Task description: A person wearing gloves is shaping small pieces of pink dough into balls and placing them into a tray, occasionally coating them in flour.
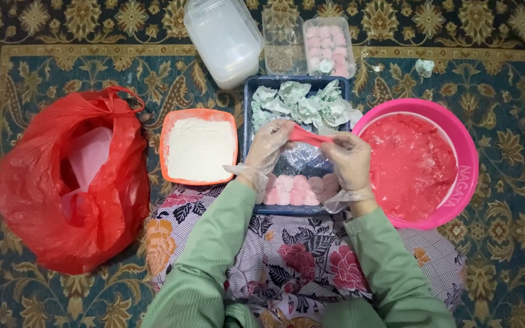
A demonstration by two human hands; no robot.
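My hands (308, 149) are boxed in: orange flour tray (199, 147) left, pink bowl (417, 164) right, stacked containers (268, 39) ahead; carpet (505, 91) far right open.

**Pink dough stretched over the tray**

We saw the left hand (270, 143) and the right hand (349, 157), both in clear gloves, pinching a strip of pink dough (308, 136) between them above a dark blue tray (248, 97). Pink dough balls (296, 189) lay in it, beside an orange flour dish (166, 130) and a pink bowl (466, 152).

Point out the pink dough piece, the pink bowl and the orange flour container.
pink dough piece (308, 136), head view, middle of stretched strip.
pink bowl (464, 152), head view, right rim.
orange flour container (164, 136), head view, left rim.
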